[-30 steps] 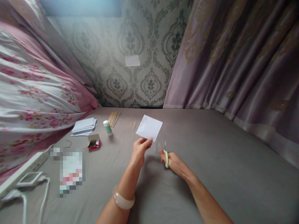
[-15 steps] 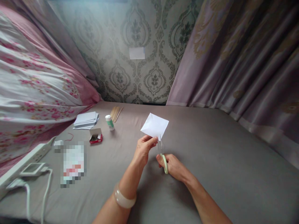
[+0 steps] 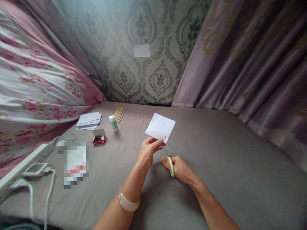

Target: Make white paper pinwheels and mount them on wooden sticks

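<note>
Left hand (image 3: 149,149): centre of the frame, forearm slanting up from the bottom edge, back of the hand in view, thumb and fingers pinched on the lower edge of a square sheet of white paper (image 3: 160,125). The sheet is tilted, one corner pointing upward, above a grey cloth surface (image 3: 230,153). Wide, pale, glossy bangle (image 3: 128,202) on this forearm.

Right hand (image 3: 179,168): just right of and below centre, forearm slanting in from the lower right, fingers closed around the pale green plastic handle of a pair of metal scissors (image 3: 172,168). Blades point upward, overlapping the sheet's lowest corner; contact cannot be told. The hands are near each other, apart.

Labels and writing: white-capped bottle with a green-and-white label (image 3: 113,124), left of centre, print too small to read. Small open red box with dark contents (image 3: 99,140), lettering illegible. Packet with a red band (image 3: 76,164), lower left, pixelated, unreadable.
</note>
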Tool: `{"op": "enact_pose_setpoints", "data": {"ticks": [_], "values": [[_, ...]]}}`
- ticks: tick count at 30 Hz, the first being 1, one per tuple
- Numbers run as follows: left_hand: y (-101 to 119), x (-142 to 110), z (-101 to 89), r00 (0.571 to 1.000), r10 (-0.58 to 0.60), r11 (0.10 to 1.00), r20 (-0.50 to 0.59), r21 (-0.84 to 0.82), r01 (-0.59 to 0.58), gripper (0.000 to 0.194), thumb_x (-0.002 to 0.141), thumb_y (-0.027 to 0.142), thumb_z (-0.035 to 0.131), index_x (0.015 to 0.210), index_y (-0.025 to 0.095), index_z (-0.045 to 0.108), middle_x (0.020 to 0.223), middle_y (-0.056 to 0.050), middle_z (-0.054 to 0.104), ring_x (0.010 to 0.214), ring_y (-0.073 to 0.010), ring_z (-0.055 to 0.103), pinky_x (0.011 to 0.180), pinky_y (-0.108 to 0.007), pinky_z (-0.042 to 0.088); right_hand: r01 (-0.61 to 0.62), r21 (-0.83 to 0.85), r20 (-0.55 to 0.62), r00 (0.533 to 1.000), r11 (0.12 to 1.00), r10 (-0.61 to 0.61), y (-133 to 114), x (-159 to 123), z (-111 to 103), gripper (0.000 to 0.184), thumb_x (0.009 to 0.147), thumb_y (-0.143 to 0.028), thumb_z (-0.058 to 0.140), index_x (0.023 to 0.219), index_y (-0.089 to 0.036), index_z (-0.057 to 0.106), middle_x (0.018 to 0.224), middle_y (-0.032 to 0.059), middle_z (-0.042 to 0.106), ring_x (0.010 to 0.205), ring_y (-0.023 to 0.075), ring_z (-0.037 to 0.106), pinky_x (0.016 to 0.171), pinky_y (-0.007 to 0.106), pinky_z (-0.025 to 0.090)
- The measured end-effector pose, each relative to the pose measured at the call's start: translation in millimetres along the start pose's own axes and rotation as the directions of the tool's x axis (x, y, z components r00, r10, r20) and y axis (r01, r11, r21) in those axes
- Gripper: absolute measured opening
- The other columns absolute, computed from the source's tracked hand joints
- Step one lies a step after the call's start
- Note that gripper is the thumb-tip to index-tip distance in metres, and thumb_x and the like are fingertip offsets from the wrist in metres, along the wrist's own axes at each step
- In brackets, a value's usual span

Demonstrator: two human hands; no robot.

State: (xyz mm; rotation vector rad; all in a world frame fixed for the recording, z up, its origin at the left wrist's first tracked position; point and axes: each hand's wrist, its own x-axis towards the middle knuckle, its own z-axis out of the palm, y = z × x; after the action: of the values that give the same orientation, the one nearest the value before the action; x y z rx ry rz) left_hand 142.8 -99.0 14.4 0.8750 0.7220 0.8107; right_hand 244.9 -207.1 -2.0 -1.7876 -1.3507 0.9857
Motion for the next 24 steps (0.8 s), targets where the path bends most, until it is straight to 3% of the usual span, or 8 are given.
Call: {"op": "enact_pose_setpoints", "data": {"ticks": [24], "values": [[2.6,-1.7,0.2,0.999,0.033,0.999,-0.006,-0.004,-0.033,0.028,0.052,0.028,0.083,0.074,0.014,0.073,0.075,-0.005,0.071,0.066,-0.0132,0.062,0.065,-0.025,0.047,-0.079,-0.013,-0.073,0.994,0.997,0.078,-5.4,0.2,1.3,0.064,0.075,-0.074,0.048,0.052,-0.015,0.057,0.048,-0.0009,0.047,0.05,0.0118,0.044,0.052,0.025,0.032]]}}
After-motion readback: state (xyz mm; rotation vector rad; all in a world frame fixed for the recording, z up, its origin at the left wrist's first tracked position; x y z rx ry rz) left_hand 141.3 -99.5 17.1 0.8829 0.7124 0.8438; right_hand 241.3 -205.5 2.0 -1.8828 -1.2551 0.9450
